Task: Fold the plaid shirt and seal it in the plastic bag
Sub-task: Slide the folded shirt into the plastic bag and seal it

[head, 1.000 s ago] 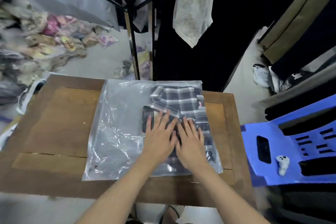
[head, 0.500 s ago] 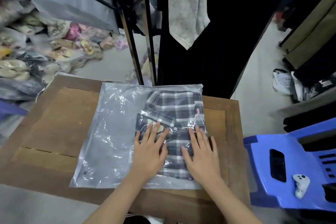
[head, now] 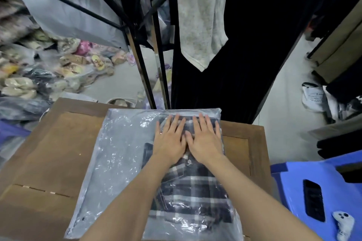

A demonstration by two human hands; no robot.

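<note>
The folded dark plaid shirt (head: 193, 191) lies inside a clear plastic bag (head: 117, 162) on the wooden table (head: 49, 152). The shirt fills the bag's right half; the left half is flat and crinkled. My left hand (head: 170, 141) and my right hand (head: 204, 139) lie flat side by side, palms down, on the far part of the shirt through the plastic. Their fingers are spread and reach almost to the bag's far edge. Neither hand grips anything.
A black clothes rack (head: 148, 54) with hanging garments and a pale towel (head: 199, 15) stands just behind the table. A blue plastic stool (head: 293, 191) at the right carries a phone (head: 313, 199) and a small white controller (head: 343, 225). Bagged goods (head: 39, 68) pile up on the floor at left.
Both hands have slid away from me along the bagged shirt, from its near middle to its far end, and come together again. The bag has stayed in place.
</note>
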